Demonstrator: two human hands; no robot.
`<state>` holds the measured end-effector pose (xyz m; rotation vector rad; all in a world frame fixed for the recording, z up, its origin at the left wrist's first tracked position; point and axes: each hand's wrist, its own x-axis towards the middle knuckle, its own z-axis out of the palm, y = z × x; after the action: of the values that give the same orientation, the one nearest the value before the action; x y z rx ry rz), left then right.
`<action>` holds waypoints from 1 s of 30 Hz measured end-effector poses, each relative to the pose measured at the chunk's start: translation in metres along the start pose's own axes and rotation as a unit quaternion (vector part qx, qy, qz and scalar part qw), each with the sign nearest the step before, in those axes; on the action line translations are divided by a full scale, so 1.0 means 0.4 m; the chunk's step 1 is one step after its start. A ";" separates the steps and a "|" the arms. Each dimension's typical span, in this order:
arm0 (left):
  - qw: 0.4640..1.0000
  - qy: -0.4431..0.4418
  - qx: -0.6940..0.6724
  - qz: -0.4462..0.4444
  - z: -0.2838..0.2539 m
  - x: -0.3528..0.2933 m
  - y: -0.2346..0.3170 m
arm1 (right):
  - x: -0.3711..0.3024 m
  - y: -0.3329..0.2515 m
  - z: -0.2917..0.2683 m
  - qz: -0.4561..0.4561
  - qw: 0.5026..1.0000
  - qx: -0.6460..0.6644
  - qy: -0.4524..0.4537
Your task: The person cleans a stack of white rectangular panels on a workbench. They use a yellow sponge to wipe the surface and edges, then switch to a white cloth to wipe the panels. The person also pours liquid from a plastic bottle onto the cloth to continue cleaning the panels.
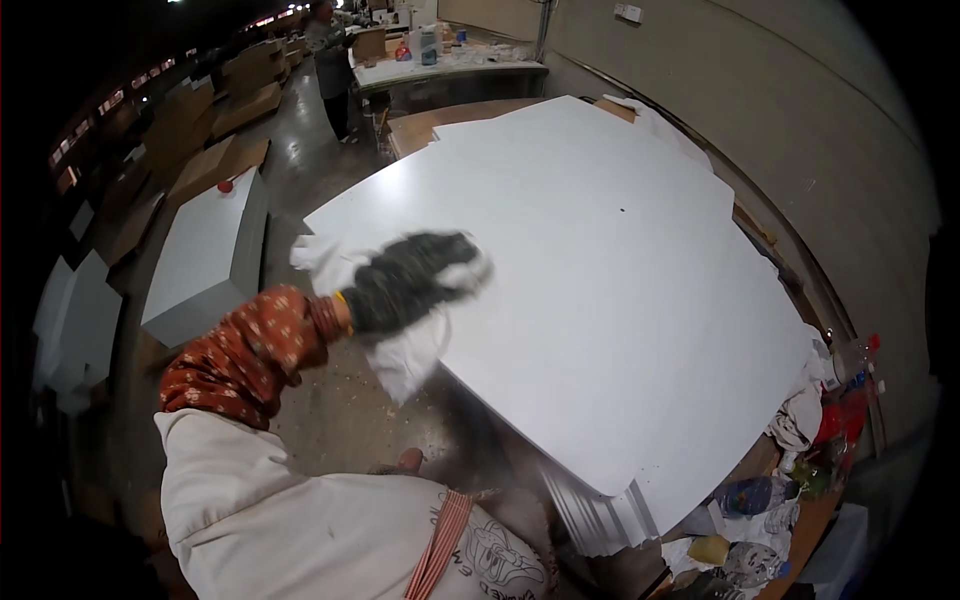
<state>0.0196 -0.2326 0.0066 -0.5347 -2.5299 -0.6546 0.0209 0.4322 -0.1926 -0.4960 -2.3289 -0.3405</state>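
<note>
As arm extends, gloved left hand (410, 280) flat on cloth (400, 350)

Left hand (410, 280): dark grey glove, speckled, blurred. Glove cuff edge: yellow. Rag (405, 350) under hand: white. Sleeve (250, 350): rust-red with small cream floral print. Apron (290, 520): off-white; strap striped red and white; black line drawing at chest. Panel (620, 270): plain white, few dark specks. Stacked panel edges (600, 505): white, grey-shaded. Cabinet box (205, 255): white top, grey side; red round item on top. Floor (340, 410): grey-brown, pale dust. Wall (800, 110): beige. Bottle (845, 410) at right: red.
</note>
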 end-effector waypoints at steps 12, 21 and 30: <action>0.885 -0.011 0.257 -0.388 -0.254 -0.196 -0.516 | -0.113 -0.120 -0.331 0.128 0.938 0.302 0.112; 0.873 0.224 0.101 -0.422 -0.295 -0.447 -0.779 | 0.058 -0.574 -0.678 -0.295 0.865 0.386 -0.127; 0.948 0.308 0.044 -0.069 -0.238 -0.318 -0.245 | 0.039 -0.635 -0.635 -0.317 0.898 0.284 -0.108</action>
<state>0.1093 -0.3942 -0.0206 -0.0908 -1.9962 -0.6326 0.0503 0.1139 -0.0275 0.5518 -2.5990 0.1216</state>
